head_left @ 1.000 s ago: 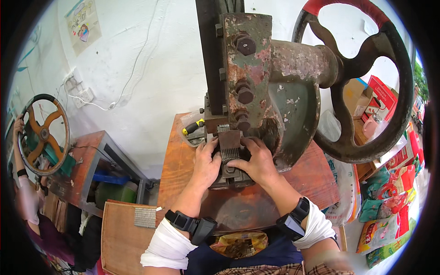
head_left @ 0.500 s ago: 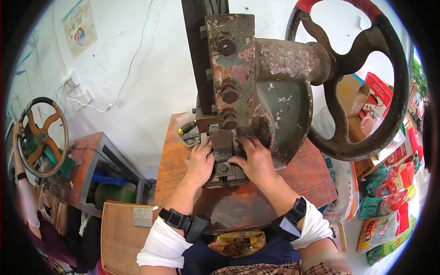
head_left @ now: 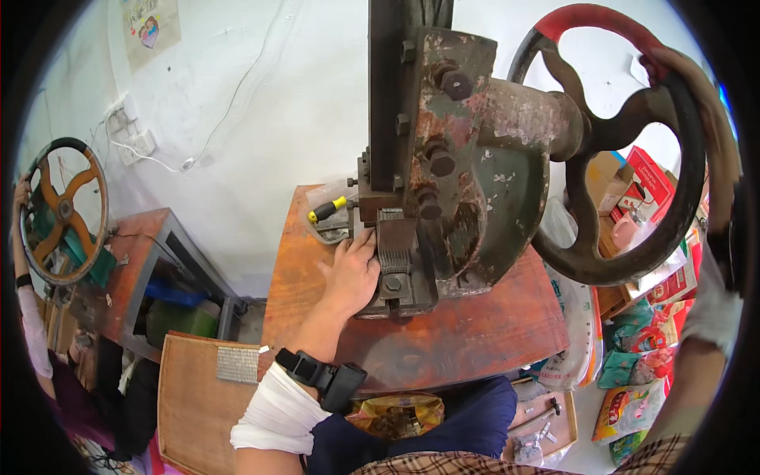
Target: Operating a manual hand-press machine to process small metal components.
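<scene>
In front of me stands a worn green hand press [head_left: 507, 198] with a big spoked handwheel [head_left: 590, 229], its rim wrapped red on top. My right hand [head_left: 671, 65] is closed round the upper right rim of this wheel; its arm is blurred. Under the ram sits a row of thin metal strips [head_left: 394, 261] in a bolted steel fixture [head_left: 393, 286]. My left hand [head_left: 353, 273] lies against the left side of the strips, fingers stretched forward and its thumb out to the left; the fingertips are partly hidden.
A plastic tub [head_left: 328, 226] with a yellow-black screwdriver [head_left: 326, 210] stands behind my left hand on the wooden table [head_left: 467, 336]. Lower left, a wooden tray [head_left: 194, 404] bears a block of metal strips [head_left: 237, 364]. Another person's hand [head_left: 22, 191] holds a second wheel [head_left: 65, 210]. Bags and boxes stand right.
My right hand has left the strips and gone up to the handwheel rim. My left hand has stayed beside the strips. The whole view has shifted, so the press sits further right.
</scene>
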`<move>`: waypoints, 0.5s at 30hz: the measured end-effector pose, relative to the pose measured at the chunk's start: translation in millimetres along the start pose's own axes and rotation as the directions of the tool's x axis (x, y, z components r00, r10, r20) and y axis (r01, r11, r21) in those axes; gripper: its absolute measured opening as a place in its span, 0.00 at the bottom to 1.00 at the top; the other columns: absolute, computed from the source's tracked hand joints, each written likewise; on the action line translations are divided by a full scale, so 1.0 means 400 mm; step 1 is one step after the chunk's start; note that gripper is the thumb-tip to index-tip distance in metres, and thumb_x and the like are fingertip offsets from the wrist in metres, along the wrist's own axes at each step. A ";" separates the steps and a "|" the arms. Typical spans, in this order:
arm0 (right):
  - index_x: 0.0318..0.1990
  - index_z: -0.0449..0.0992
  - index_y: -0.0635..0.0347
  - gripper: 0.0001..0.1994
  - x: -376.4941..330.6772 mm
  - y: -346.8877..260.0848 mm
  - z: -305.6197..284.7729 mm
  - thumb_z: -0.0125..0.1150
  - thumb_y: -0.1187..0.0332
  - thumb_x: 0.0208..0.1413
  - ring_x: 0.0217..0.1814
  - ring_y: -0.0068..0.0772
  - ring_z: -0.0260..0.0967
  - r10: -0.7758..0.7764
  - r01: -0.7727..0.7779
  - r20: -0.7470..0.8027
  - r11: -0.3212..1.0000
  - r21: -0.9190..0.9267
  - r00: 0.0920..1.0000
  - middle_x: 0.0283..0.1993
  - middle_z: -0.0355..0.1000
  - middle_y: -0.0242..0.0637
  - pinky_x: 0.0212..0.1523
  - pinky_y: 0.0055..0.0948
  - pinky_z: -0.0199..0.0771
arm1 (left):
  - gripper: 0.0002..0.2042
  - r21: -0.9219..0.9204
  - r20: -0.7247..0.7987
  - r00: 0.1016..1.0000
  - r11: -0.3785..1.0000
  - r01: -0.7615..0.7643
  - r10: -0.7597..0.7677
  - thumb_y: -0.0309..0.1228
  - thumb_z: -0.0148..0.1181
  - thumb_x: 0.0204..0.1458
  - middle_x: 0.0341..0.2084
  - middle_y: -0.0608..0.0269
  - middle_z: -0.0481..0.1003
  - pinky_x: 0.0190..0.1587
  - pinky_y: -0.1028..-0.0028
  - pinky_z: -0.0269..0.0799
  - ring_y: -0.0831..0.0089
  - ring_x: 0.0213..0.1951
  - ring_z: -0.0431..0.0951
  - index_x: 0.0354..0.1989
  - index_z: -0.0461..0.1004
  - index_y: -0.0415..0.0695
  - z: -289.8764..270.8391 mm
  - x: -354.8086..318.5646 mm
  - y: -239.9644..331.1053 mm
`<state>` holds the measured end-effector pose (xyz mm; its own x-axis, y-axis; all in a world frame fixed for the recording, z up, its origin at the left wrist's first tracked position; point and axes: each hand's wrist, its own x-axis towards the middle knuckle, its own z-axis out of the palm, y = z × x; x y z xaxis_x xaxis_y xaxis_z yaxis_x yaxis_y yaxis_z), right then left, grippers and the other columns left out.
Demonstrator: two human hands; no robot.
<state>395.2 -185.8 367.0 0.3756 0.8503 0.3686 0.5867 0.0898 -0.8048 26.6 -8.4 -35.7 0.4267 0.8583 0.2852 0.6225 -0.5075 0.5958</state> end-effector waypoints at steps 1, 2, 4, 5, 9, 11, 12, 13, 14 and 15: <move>0.40 0.75 0.65 0.17 -0.043 0.071 0.170 0.64 0.61 0.49 0.32 0.24 0.73 -0.231 0.220 -0.275 0.973 -0.072 0.933 0.35 0.75 0.37 0.36 0.19 0.73 | 0.22 0.058 -0.029 0.996 0.995 0.087 -0.085 0.34 0.45 0.55 0.64 0.70 0.57 0.54 0.25 0.41 0.50 0.63 0.56 0.60 0.63 0.51 -0.039 -0.034 -0.032; 0.35 0.75 0.61 0.16 -0.081 0.179 0.330 0.63 0.56 0.50 0.28 0.25 0.72 -0.796 0.766 -0.337 0.591 -0.253 0.503 0.28 0.73 0.34 0.33 0.21 0.72 | 0.22 0.100 -0.064 0.984 0.980 0.173 -0.168 0.34 0.45 0.55 0.65 0.70 0.56 0.54 0.25 0.41 0.50 0.63 0.56 0.60 0.63 0.51 -0.065 -0.073 -0.065; 0.41 0.75 0.64 0.19 -0.268 0.216 0.163 0.59 0.54 0.53 0.30 0.26 0.73 -0.201 0.259 -0.382 0.960 0.107 0.902 0.32 0.75 0.37 0.36 0.21 0.72 | 0.22 -0.025 -0.013 0.998 0.998 0.064 -0.064 0.34 0.44 0.55 0.65 0.70 0.56 0.54 0.25 0.40 0.51 0.63 0.56 0.60 0.63 0.51 -0.027 -0.028 0.015; 0.39 0.76 0.63 0.15 -0.329 0.364 0.223 0.63 0.59 0.52 0.28 0.25 0.72 -0.183 0.258 -0.688 0.966 0.006 0.702 0.31 0.75 0.37 0.35 0.22 0.71 | 0.22 -0.014 0.000 0.998 0.998 0.069 -0.069 0.35 0.44 0.56 0.65 0.70 0.56 0.55 0.25 0.40 0.51 0.63 0.56 0.60 0.63 0.52 -0.024 -0.018 0.027; 0.47 0.73 0.67 0.18 -0.385 0.666 0.580 0.65 0.71 0.47 0.41 0.28 0.70 -0.329 0.240 -0.666 0.944 -0.226 0.669 0.39 0.74 0.37 0.50 0.29 0.67 | 0.22 -0.005 0.019 0.994 0.994 0.106 -0.106 0.35 0.44 0.55 0.64 0.71 0.56 0.54 0.25 0.40 0.53 0.63 0.56 0.60 0.63 0.52 -0.028 -0.024 -0.014; 0.42 0.73 0.67 0.15 -0.379 0.574 0.464 0.67 0.73 0.46 0.38 0.30 0.70 -0.188 0.246 -0.755 0.969 -0.037 0.628 0.41 0.72 0.37 0.43 0.27 0.69 | 0.22 0.040 0.049 0.988 0.989 0.143 -0.145 0.34 0.44 0.55 0.64 0.71 0.56 0.54 0.25 0.41 0.55 0.63 0.55 0.60 0.63 0.51 -0.028 -0.030 -0.011; 0.43 0.73 0.67 0.17 -0.352 0.501 0.414 0.67 0.70 0.47 0.36 0.27 0.71 -0.236 0.353 -0.735 0.936 0.004 0.636 0.38 0.73 0.37 0.40 0.23 0.71 | 0.21 0.019 0.020 0.991 0.991 0.132 -0.132 0.34 0.44 0.55 0.64 0.71 0.56 0.54 0.25 0.41 0.56 0.64 0.55 0.60 0.64 0.51 -0.030 -0.033 -0.018; 0.45 0.72 0.67 0.19 -0.329 0.455 0.308 0.66 0.62 0.50 0.33 0.21 0.71 -0.215 0.274 -0.653 0.962 -0.013 0.726 0.35 0.72 0.34 0.36 0.19 0.70 | 0.21 -0.012 -0.006 0.994 0.994 0.110 -0.110 0.34 0.43 0.55 0.64 0.71 0.56 0.54 0.25 0.41 0.57 0.64 0.55 0.59 0.64 0.51 -0.027 -0.030 -0.021; 0.47 0.72 0.66 0.21 -0.295 0.412 0.139 0.63 0.57 0.53 0.31 0.18 0.69 -0.140 0.107 -0.410 0.989 -0.102 0.901 0.31 0.71 0.30 0.32 0.16 0.68 | 0.22 -0.022 0.012 0.993 0.993 0.114 -0.114 0.33 0.43 0.55 0.64 0.71 0.57 0.54 0.25 0.42 0.57 0.64 0.55 0.60 0.64 0.52 -0.032 -0.021 -0.013; 0.44 0.73 0.64 0.22 -0.239 0.325 0.127 0.62 0.53 0.51 0.28 0.17 0.68 -0.232 0.190 -0.422 0.972 -0.140 0.876 0.27 0.71 0.30 0.30 0.16 0.66 | 0.22 -0.015 0.025 0.994 0.994 0.106 -0.106 0.33 0.43 0.55 0.64 0.71 0.57 0.54 0.25 0.42 0.57 0.64 0.55 0.60 0.64 0.52 -0.027 -0.011 -0.005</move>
<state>399.2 -229.2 203.4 0.4959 0.5052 0.7063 0.7419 0.1762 -0.6469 16.2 -10.4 -30.1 0.3749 0.9049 0.2014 0.6546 -0.4123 0.6337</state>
